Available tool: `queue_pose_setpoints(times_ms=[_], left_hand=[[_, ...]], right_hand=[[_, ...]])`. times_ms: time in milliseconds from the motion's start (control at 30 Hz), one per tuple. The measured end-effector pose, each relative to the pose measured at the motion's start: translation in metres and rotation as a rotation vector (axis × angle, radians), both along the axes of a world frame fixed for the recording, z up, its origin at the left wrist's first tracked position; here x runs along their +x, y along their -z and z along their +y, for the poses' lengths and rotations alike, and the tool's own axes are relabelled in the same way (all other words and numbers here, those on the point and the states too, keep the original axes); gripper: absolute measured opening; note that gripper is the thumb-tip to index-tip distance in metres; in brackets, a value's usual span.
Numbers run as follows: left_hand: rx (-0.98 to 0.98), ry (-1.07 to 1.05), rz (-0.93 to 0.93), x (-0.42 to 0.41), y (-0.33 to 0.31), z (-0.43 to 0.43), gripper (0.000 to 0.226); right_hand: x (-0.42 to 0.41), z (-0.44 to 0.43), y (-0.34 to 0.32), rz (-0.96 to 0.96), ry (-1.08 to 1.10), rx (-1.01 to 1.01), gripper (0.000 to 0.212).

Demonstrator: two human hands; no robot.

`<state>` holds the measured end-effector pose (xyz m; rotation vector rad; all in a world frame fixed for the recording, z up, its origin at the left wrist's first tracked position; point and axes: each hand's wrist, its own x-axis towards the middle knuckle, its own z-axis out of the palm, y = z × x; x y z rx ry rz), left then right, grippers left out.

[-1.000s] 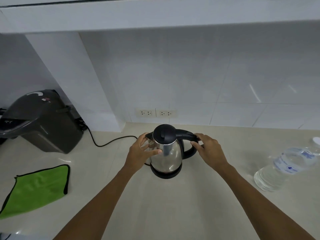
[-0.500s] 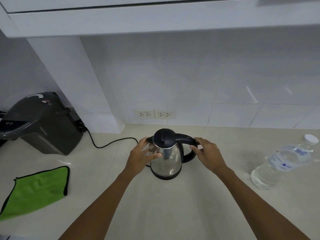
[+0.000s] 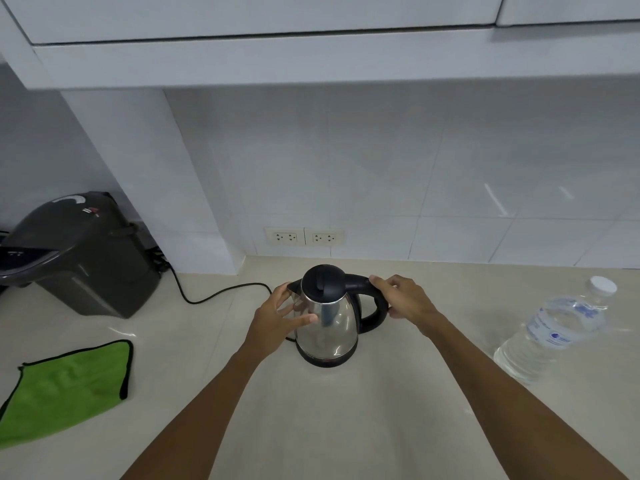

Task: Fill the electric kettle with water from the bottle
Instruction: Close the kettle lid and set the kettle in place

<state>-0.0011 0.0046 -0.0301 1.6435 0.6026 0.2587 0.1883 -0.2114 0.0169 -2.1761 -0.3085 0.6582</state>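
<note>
A steel electric kettle (image 3: 329, 327) with a black lid, handle and base stands upright on the beige counter, lid down. My left hand (image 3: 277, 320) is wrapped around the kettle's left side near the spout. My right hand (image 3: 405, 299) grips the top of the black handle on its right. A clear plastic water bottle (image 3: 554, 330) with a white cap stands at the right, well apart from both hands, cap on.
A dark grey hot-water dispenser (image 3: 79, 254) sits at the back left, with a black cord (image 3: 214, 292) running along the counter toward the kettle. A green cloth (image 3: 65, 386) lies at the left front. Two wall sockets (image 3: 304, 237) are behind the kettle.
Both hands keep their hold on the kettle. The view has tilted so the kettle and bottle sit a little lower in the picture; nothing on the counter has moved.
</note>
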Motion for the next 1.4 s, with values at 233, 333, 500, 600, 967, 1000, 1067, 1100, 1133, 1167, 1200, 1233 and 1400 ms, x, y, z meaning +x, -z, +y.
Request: queue_pose_setpoints(times_ms=[233,333,500,600,967,1000,1067,1100,1133,1167,1200,1233,1400], left_hand=[[0.002,-0.002,0.009,0.000,0.000,0.001,0.103],[0.058,0.029,0.027,0.001,-0.002,0.003,0.097],[0.110,0.052,0.052,0.002,-0.004,0.003,0.080],[0.133,0.051,0.067,0.002,-0.005,0.002,0.077],[0.306,0.107,0.247,0.003,-0.027,-0.005,0.080],[0.350,0.109,0.286,0.003,-0.032,-0.007,0.083],[0.466,0.106,0.363,0.002,-0.042,-0.013,0.087],[0.534,0.110,0.408,0.001,-0.048,-0.016,0.089],[0.599,0.120,0.453,0.000,-0.054,-0.021,0.094],[0.662,0.127,0.491,-0.002,-0.060,-0.027,0.099],[0.725,0.133,0.517,-0.005,-0.066,-0.033,0.102],[0.783,0.140,0.533,-0.008,-0.070,-0.038,0.105],[1.041,0.152,0.509,-0.039,-0.089,-0.068,0.118]], right_hand=[[0.002,-0.002,0.001,0.119,0.026,0.083,0.049],[0.002,-0.002,0.007,0.224,0.049,0.157,0.053],[0.001,-0.001,0.012,0.231,0.065,0.170,0.055],[0.002,-0.002,0.014,0.231,0.060,0.167,0.055],[-0.004,-0.002,0.014,0.081,0.043,0.108,0.061],[-0.008,-0.002,0.011,0.037,0.035,0.083,0.063],[-0.017,0.000,0.008,-0.060,0.007,0.032,0.070],[-0.023,0.000,0.005,-0.095,-0.007,0.016,0.074],[-0.030,0.001,0.003,-0.126,-0.025,0.003,0.077],[-0.039,0.000,0.002,-0.163,-0.049,-0.017,0.081],[-0.047,-0.001,0.003,-0.203,-0.082,-0.051,0.084],[-0.055,-0.003,0.004,-0.237,-0.116,-0.087,0.086],[-0.114,-0.020,-0.005,-0.488,-0.273,-0.414,0.083]])
